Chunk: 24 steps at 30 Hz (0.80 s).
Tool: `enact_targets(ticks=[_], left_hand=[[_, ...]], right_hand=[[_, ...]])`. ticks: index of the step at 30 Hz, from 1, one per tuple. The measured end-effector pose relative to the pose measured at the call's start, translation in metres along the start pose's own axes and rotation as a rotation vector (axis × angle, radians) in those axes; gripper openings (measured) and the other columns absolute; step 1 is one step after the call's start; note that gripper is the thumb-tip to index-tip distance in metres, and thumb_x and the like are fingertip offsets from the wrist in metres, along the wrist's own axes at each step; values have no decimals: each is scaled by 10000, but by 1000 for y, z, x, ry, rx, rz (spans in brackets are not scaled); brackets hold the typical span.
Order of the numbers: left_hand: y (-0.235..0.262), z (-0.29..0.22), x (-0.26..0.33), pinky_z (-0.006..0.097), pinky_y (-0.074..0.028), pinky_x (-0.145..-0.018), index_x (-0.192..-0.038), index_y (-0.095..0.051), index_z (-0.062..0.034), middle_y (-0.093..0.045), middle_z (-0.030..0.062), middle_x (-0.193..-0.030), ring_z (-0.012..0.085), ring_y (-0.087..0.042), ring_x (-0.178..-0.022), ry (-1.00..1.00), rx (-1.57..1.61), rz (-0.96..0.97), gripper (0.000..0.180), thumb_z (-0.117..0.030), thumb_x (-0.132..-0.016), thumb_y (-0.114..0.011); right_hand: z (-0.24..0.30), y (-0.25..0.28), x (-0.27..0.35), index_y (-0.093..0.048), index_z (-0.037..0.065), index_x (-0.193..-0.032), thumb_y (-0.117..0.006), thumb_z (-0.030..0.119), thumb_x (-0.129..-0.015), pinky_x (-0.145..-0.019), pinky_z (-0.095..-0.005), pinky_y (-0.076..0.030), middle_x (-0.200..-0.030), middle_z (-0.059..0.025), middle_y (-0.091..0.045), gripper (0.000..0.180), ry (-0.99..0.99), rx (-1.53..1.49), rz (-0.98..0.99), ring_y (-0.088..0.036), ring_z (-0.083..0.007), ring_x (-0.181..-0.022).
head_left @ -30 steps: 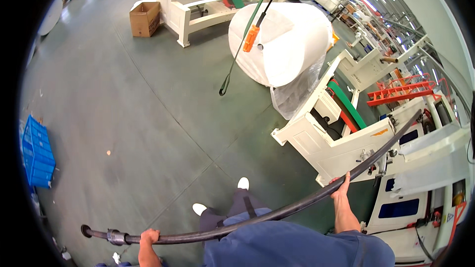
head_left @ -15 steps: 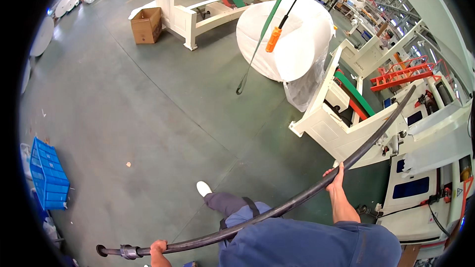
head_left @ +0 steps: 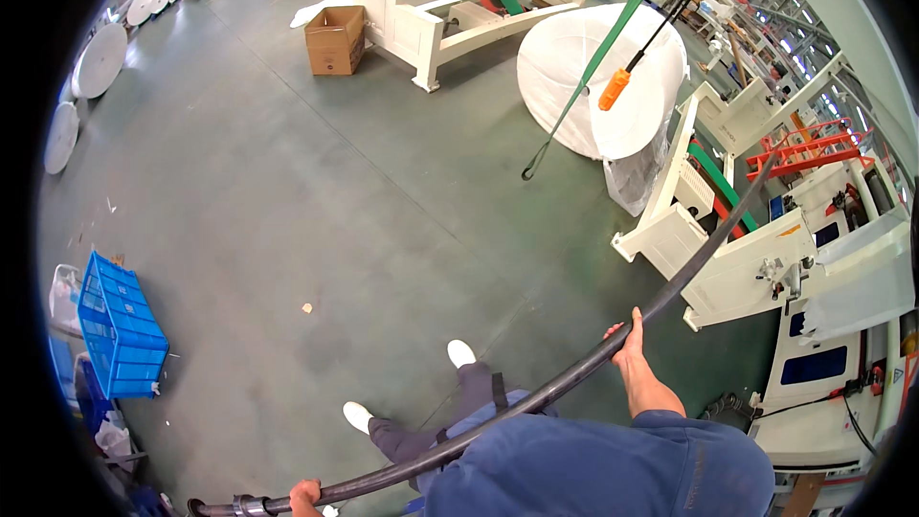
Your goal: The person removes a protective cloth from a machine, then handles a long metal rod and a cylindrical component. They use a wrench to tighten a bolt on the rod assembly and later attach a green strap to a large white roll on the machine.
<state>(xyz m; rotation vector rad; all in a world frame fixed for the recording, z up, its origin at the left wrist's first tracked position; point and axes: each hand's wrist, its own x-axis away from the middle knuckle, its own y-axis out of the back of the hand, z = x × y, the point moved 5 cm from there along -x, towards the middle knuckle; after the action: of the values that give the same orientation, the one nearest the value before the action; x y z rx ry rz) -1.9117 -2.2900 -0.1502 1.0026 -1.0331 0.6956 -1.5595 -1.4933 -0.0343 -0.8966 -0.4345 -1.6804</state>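
A long black shaft (head_left: 571,378) crosses in front of my body, rising from lower left to upper right and looking curved in the wide picture. My left hand (head_left: 304,496) is closed around it near its lower left end, just beside a thick dark collar (head_left: 251,505). Farther up, my right hand (head_left: 629,339) grips the same shaft, thumb along its upper side. The far right end passes in front of the cream machine frame (head_left: 670,239) and its green and red bars.
A large white roll (head_left: 565,86) stands ahead, with an orange hoist control (head_left: 615,90) and green sling (head_left: 598,57) hanging before it. A cardboard box (head_left: 335,41) sits by another cream frame (head_left: 428,48). At left is a blue crate (head_left: 123,330); at right, a machine (head_left: 814,364).
My view has turned left, so the roll, box and crate appear farther right. Both white shoes now show, where one did before. Both hands keep their grip on the shaft.
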Motion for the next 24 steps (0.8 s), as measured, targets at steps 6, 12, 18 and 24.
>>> enact_targets(ticks=[6,12,18,24], left_hand=[[-2,142,13,434,-407,-1036,-1170,-637,-55,-568,222,-1281,349,-529,-1220,117,127,-13,448,-277,-913,-345],[-71,286,8,429,-425,-1008,-1140,-654,-44,-601,230,-1230,332,-561,-1183,73,216,40,433,-249,-907,-352],[-107,318,24,421,-434,-992,-1141,-654,-48,-608,225,-1217,326,-568,-1170,69,281,46,418,-244,-910,-367],[-126,319,33,412,-443,-977,-1142,-655,-53,-615,221,-1204,319,-575,-1157,73,332,54,403,-240,-912,-381]], right_hand=[[-144,-33,59,-471,126,-695,-738,611,-734,-529,-367,-504,-602,-44,-522,555,-93,23,7,-553,-206,-547],[-267,-67,142,-479,130,-673,-738,616,-721,-547,-378,-503,-607,-43,-525,553,-176,144,28,-550,-216,-555],[-359,-100,182,-475,116,-678,-738,591,-730,-567,-409,-496,-621,-55,-527,545,-266,185,71,-547,-235,-566],[-406,-123,187,-504,84,-700,-733,579,-729,-593,-407,-501,-634,-74,-530,547,-357,266,55,-552,-245,-587]])
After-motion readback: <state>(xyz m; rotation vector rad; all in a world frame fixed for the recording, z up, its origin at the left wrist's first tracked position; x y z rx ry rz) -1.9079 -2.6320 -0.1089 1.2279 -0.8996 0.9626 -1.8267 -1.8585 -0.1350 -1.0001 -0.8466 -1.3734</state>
